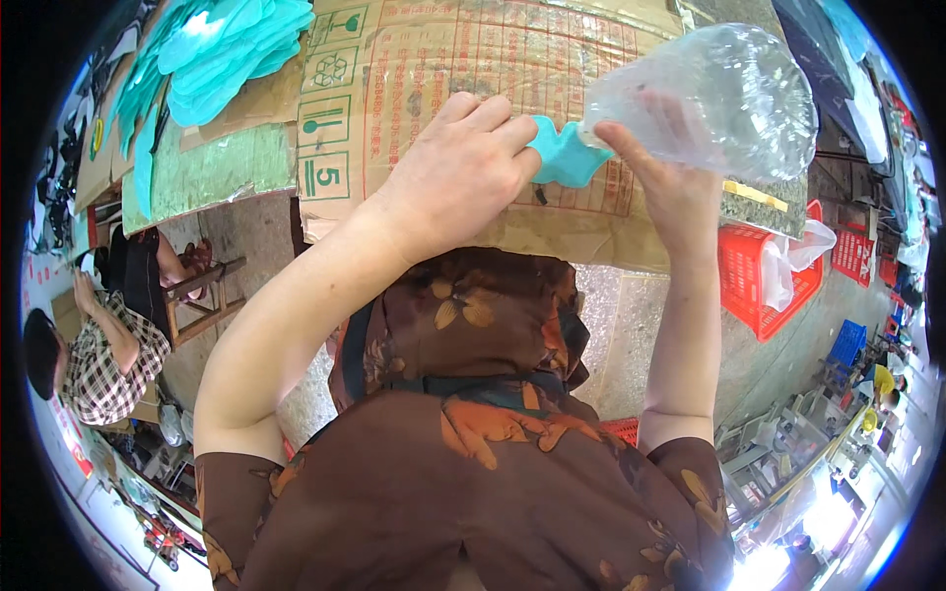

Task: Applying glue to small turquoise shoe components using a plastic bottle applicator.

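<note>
In my right hand (675, 182) is a clear plastic bottle (754, 89), lying on its side with its narrow end toward the left. The thumb lies along the narrow end, and some fingers show through the plastic. A small teal piece (570, 158), shaped like a thin sheet with a notched edge, lies between my hands, close to the bottle's narrow end. My left hand (468, 163) has its fingers curled down over the piece's left end. Its fingertips are hidden under the hand. Both hands are above a flat cardboard sheet (394, 89) printed in red and green.
At the upper left, a pile of teal cut pieces (232, 59) rests on a green-topped board (217, 177). A red plastic basket (754, 295) with a white bag stands below the table's right side. Another person (118, 355) in a checked shirt sits at the left.
</note>
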